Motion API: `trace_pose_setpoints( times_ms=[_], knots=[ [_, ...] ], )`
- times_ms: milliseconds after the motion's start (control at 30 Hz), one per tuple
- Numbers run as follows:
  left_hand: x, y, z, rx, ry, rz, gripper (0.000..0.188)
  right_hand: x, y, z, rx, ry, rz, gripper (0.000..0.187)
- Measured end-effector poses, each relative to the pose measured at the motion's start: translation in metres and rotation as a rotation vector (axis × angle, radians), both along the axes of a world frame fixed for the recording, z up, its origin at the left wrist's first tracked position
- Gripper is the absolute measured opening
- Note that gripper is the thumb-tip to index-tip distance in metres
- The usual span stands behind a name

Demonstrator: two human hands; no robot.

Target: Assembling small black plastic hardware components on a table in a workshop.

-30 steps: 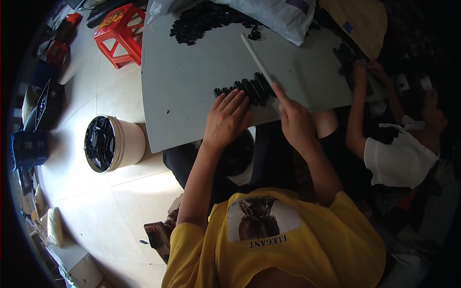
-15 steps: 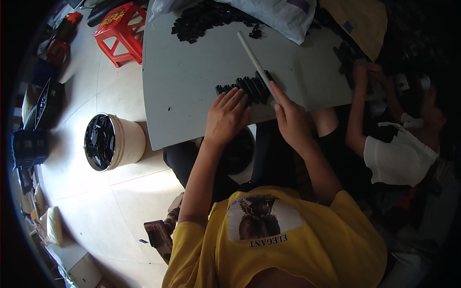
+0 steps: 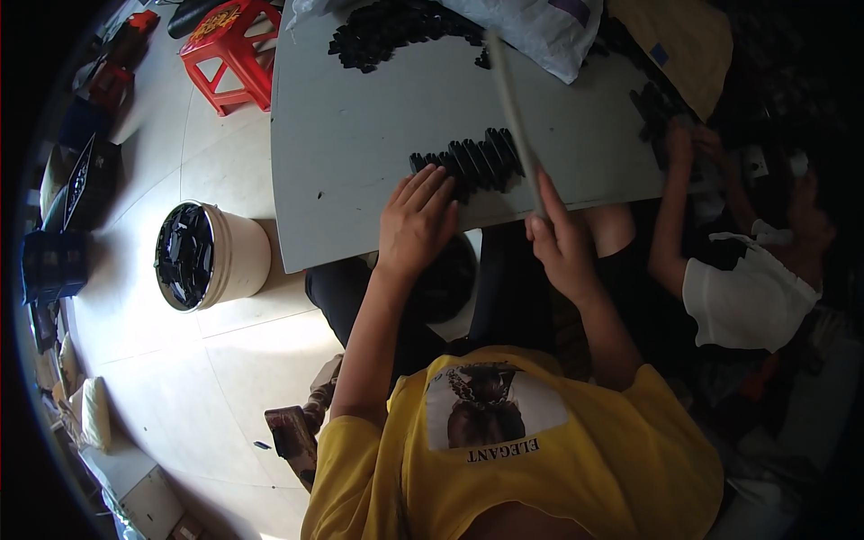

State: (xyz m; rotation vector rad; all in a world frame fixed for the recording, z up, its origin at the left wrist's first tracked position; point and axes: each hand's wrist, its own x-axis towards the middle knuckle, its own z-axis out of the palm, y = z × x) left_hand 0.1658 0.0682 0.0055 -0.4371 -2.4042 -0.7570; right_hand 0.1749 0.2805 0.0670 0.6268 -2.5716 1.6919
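Several dark, narrow pieces [image 3: 480,163] stand side by side in a slanting row near the front edge of the grey table [image 3: 360,153]. My left hand [image 3: 418,216] lies over the row's left end, its fingers stretched out and touching the pieces. A long, pale, straight stick [image 3: 512,103] rises from my right hand [image 3: 562,238], whose fingers are wrapped round its near end. Slightly blurred, the stick passes close by the row's right end; whether it touches cannot be told.
A heap of similar black pieces [image 3: 387,34] lies at the table's far side beside a white plastic bag [image 3: 540,40]. A co-worker's hands [image 3: 688,144] handle dark pieces at the right. On the floor at left stand a bucket [image 3: 241,256] of black pieces and a red stool [image 3: 225,54].
My right hand has shifted a little right and nearer to me, and the stick stands more upright. My left hand stays on the row's left end.
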Motion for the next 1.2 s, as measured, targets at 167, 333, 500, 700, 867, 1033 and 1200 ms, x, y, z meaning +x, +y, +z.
trace_pose_setpoints(
  times_ms=[167,333,500,700,867,1033,1200],
  knots=[
    [-0.001,0.001,-0.001,-0.056,0.013,-0.01,0.029,-0.002,-0.007,-0.006,0.442,0.468,-0.007,0.056],
    [-0.001,0.001,-0.001,-0.051,0.018,-0.017,0.029,0.002,-0.027,0.018,0.433,0.411,-0.11,0.058],
    [-0.004,0.003,-0.001,-0.031,0.033,-0.013,0.029,-0.006,-0.022,-0.02,0.914,0.188,-0.01,0.061],
    [-0.002,0.003,-0.002,-0.008,0.016,-0.019,0.028,-0.007,-0.022,0.004,0.518,0.272,-0.096,0.054],
    [-0.001,0.004,-0.003,-0.004,0.007,-0.012,0.027,-0.004,-0.006,-0.007,0.33,0.301,-0.108,0.054],
    [-0.003,0.0,-0.004,0.044,-0.027,-0.013,0.026,0.008,0.016,-0.018,0.304,0.225,-0.161,0.052],
    [0.017,-0.005,0.001,0.077,0.139,0.049,0.029,0.029,0.046,-0.032,0.228,0.17,-0.177,0.049]
  ],
)
